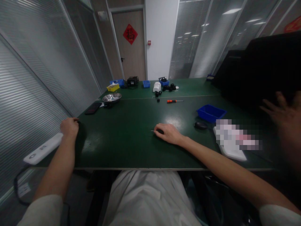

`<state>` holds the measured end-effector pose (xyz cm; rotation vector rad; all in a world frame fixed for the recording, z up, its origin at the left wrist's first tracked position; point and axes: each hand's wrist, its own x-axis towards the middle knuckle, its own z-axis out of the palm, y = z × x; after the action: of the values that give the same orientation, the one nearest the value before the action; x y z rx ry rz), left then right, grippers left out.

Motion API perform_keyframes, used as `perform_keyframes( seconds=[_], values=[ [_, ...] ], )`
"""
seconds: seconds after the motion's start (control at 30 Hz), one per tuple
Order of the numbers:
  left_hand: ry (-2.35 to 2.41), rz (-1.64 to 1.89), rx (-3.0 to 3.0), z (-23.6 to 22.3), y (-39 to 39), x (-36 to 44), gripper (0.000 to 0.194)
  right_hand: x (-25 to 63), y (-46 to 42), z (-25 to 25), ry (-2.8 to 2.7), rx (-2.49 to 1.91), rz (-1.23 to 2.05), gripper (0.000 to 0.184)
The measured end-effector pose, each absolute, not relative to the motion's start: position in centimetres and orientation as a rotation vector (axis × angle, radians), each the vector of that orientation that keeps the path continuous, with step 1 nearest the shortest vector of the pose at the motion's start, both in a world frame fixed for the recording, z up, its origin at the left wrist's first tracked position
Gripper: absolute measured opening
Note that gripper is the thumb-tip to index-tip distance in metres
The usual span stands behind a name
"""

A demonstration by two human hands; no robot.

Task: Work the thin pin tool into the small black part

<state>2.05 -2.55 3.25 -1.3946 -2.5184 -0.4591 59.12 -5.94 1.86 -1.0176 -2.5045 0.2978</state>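
My left hand [70, 127] rests at the table's left side with its fingers curled. A small dark bit shows at its fingertips; what it is, or whether it is held, I cannot make out. The white power strip [43, 150] lies right beside this wrist. Near the middle of the table, my right hand [168, 133] is closed in a pinch. A thin metal shaft [152, 130] sticks out to the left from between its fingers, the rest being hidden. To the right of this hand are a black computer mouse [200, 126] and a blue tray [211, 113].
Another person's hand [285, 117] is spread at the right edge, before a large black shape [263, 69]. A metal bowl [112, 98] and black phone [93, 108] lie left. An orange-handled screwdriver [172, 101] lies beyond my right hand. Small bins and black parts stand at the back.
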Motion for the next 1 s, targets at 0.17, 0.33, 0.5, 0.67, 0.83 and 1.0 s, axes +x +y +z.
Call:
perform_keyframes(
  seconds=[0.17,0.33,0.5,0.67,0.83,1.0],
  values=[
    [-2.515,-0.461,-1.299,3.4,-2.7,2.2,0.039,59.2,-5.9,2.0,-2.518,-1.016,0.305,0.019],
    [-2.557,-0.47,-1.293,3.3,-2.7,2.1,0.038,59.2,-5.8,1.7,-2.511,-1.017,0.296,0.018],
    [-2.564,-0.536,-1.308,3.5,-2.9,2.2,0.034,59.1,-5.8,1.6,-2.51,-1.017,0.293,0.019],
    [-2.568,-0.556,-1.34,3.6,-2.7,1.9,0.034,59.2,-5.9,1.8,-2.514,-1.016,0.291,0.019],
    [-2.554,-0.542,-1.374,3.3,-2.5,1.6,0.034,59.1,-5.8,1.8,-2.513,-1.024,0.296,0.017],
    [-2.56,-0.565,-1.386,3.1,-2.5,1.1,0.033,59.2,-5.9,2.0,-2.522,-1.021,0.309,0.018]
  ],
)
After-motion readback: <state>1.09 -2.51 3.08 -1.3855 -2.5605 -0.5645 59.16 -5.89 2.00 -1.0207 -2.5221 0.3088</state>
